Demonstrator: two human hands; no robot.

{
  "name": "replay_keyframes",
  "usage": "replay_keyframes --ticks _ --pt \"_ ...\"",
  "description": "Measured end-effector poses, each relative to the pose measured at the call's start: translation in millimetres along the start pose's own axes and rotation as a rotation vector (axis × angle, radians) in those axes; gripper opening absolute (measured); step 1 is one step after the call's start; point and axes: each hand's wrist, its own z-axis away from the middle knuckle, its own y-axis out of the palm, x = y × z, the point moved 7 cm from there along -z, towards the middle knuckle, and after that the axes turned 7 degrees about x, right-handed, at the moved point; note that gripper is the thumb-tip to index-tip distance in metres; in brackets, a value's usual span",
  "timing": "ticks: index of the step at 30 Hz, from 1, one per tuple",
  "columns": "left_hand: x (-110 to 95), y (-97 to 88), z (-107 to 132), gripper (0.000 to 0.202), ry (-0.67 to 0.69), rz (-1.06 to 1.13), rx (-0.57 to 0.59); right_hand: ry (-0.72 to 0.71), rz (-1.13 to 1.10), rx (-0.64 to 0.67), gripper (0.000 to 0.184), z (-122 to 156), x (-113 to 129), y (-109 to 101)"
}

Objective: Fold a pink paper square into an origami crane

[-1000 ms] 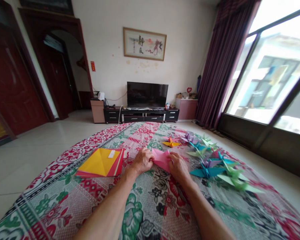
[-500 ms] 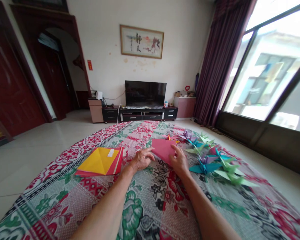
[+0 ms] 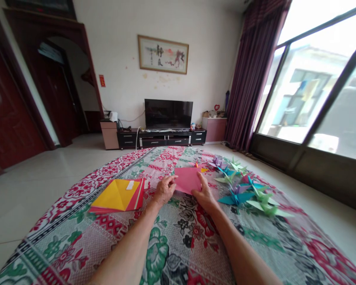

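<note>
A square sheet of pink origami paper [image 3: 187, 180] is held between my hands over the middle of the table. My left hand [image 3: 165, 190] pinches its left edge with closed fingers. On the opposite edge, my right hand [image 3: 204, 193] grips the paper, thumb at the lower corner and fingers along the side. To the left lies a stack of coloured paper [image 3: 115, 194], yellow on top with red sheets below. Several folded paper cranes [image 3: 239, 196] in blue, green and purple stand right of my right hand.
A patterned cloth [image 3: 163, 247] covers the round table. Just behind the pink sheet sits a small orange and yellow crane [image 3: 202, 169]. Across the floor are a low cabinet [image 3: 154, 141] and a television [image 3: 168, 114]. A window [image 3: 302, 91] is at the right.
My left hand has closed on the left edge of the pink paper, from which it was slightly apart. My right hand's grip has shifted along the right edge. The view has turned slightly.
</note>
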Motion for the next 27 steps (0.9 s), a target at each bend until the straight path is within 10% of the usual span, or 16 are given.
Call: replay_keyframes --ticks 10,22,27 --pt "21 -3.0 -4 0.050 -0.148 0.138 0.047 0.186 -0.284 0.149 0.068 3 -3 11" --pt "11 -8.1 -4 0.040 -0.188 0.118 0.001 0.378 -0.521 -0.198 0.061 4 -28 4" --pt "-2 -4.4 -5 0.039 -0.089 0.046 -0.045 0.417 -0.692 -0.084 0.065 6 -17 22"
